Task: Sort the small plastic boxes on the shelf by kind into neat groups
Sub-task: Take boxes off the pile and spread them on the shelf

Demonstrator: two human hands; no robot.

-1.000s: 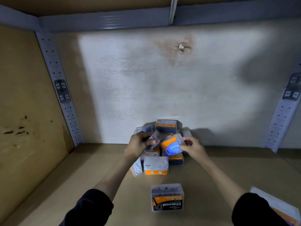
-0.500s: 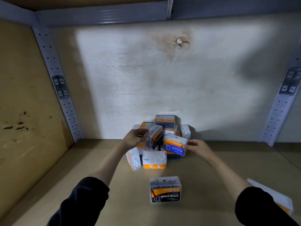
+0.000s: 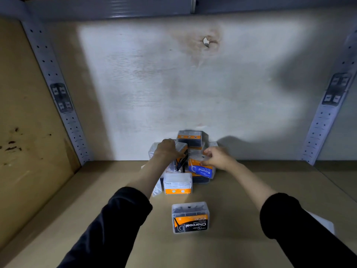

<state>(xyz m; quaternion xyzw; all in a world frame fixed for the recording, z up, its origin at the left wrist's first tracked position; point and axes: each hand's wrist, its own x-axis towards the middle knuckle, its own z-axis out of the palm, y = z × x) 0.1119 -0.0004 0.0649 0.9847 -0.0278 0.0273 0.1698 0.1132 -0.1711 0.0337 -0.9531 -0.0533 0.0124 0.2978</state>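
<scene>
Broadly, the brown shelf [image 3: 92, 192] fills the lower view, backed by a pale, stained back panel [image 3: 154, 84] and flanked by a perforated grey left upright [image 3: 58, 89] and right upright [image 3: 328, 105]. Both arms, in dark sleeves [image 3: 116, 219], reach in to a heap of small plastic boxes [image 3: 195, 149] piled against the panel at mid-shelf. The left grip [image 3: 167, 149] is curled over a tilted clear box [image 3: 182, 155] with a black label on the heap's left side, clamped on it. The right grip [image 3: 216, 156] has its thumb and fingertips on the top edge of the blue-labelled Round box [image 3: 202, 170] at the heap's right front. It seems to pinch that box, though blur makes this uncertain. A dark-filled box [image 3: 190, 137] with an orange band tops the heap. Just in front of the heap sits a white-topped box [image 3: 177, 182] with an orange band. Nearer still, apart from the rest, the Charcoal box [image 3: 190, 217] stands alone.
</scene>
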